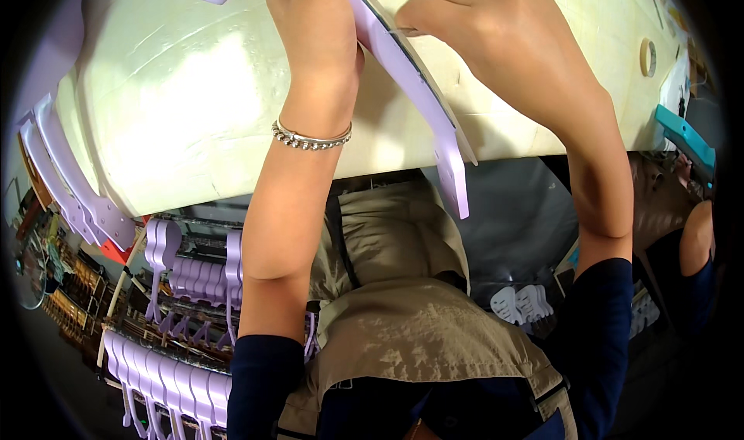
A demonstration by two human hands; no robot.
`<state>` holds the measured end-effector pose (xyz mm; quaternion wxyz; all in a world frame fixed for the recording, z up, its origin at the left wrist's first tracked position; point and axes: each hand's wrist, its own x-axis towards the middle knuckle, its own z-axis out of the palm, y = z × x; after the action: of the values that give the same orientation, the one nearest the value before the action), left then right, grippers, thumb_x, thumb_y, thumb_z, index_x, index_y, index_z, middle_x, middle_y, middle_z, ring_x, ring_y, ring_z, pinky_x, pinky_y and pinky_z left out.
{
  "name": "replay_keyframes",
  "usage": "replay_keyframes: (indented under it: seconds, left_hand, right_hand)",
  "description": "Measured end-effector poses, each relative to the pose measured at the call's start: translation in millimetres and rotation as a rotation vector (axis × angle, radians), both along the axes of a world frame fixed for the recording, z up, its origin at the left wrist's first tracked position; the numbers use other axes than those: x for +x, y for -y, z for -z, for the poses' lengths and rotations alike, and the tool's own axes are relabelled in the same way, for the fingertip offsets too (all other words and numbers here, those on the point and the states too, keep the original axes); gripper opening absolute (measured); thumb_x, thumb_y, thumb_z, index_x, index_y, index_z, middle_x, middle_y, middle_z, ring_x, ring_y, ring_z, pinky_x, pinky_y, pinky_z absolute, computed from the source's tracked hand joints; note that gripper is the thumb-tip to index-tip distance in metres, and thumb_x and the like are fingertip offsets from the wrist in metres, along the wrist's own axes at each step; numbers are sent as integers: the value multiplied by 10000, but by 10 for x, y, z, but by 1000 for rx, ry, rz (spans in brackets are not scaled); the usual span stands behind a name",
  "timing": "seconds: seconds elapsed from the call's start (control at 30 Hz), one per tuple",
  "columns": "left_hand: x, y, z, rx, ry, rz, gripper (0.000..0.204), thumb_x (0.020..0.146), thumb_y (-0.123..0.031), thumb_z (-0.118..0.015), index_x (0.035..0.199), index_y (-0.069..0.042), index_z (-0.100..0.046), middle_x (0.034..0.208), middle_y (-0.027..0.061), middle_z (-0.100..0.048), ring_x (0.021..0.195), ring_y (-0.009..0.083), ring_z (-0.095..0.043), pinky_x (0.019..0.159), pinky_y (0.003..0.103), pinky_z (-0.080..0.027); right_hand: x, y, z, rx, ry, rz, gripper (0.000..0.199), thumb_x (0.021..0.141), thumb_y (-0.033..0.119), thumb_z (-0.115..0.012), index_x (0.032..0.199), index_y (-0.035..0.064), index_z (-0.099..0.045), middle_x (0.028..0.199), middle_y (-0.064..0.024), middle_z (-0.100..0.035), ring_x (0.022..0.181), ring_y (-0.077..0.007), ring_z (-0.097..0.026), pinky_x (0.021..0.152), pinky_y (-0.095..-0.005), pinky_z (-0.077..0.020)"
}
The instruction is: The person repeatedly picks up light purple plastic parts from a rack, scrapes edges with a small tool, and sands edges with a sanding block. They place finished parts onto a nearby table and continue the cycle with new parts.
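My left hand (314, 21) grips a long curved lilac plastic part (422, 91) near its upper end, above a pale cream table (178, 106). A silver bracelet (310, 138) sits on that wrist. My right hand (496, 29) pinches the same part's dark edge from the right side, fingers curled over it. The part's lower end hangs past the table's near edge over my lap.
More lilac curved parts (70, 184) lie stacked at the table's left edge. Racks of lilac pieces (186, 316) stand below left. A tape roll (648, 56) and a teal tool (686, 138) lie at the right. Another person's arm (694, 238) shows at the right.
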<state>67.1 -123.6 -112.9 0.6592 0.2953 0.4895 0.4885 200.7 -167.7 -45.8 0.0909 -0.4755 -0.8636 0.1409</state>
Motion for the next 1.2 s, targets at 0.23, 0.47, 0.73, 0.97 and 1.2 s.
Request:
replay_keyframes:
  seconds: [0.23,0.47,0.73,0.97,1.2]
  left_hand:
    - [-5,-14,30,2,87,-23,337,883,-343,-556,648,-125,-453,538,-15,-412,490,88,-413,487,223,-374]
    - [35,-5,-42,-18,64,-1,317,884,-347,-554,675,-127,-461,546,-17,-416,489,83,-409,487,223,-379]
    - [8,-18,-24,9,94,4,321,887,-356,-549,674,-132,-461,546,-18,-417,494,84,-411,498,223,-383]
    - [42,-3,64,15,110,-20,303,884,-354,-553,698,-134,-460,552,-21,-418,499,83,-412,499,223,-386]
    - [23,0,84,65,119,-14,287,888,-345,-550,711,-139,-458,557,-26,-419,500,75,-411,500,221,-387]
  right_hand:
    - [67,369,85,-4,74,-34,90,628,78,-592,718,75,-593,661,-18,-519,682,-192,-541,554,-309,-452]
    - [36,132,156,125,8,26,120,632,84,-592,751,71,-594,661,-19,-504,675,-193,-527,548,-313,-428]
    - [83,501,101,-18,72,-8,121,639,84,-587,760,77,-586,678,-18,-506,679,-189,-529,560,-308,-426]
    - [83,328,118,16,30,16,103,626,85,-591,729,85,-585,666,-10,-516,677,-187,-538,555,-311,-445]
    - [118,608,166,20,37,18,128,611,101,-601,736,77,-594,666,-10,-509,679,-183,-534,563,-311,-453]
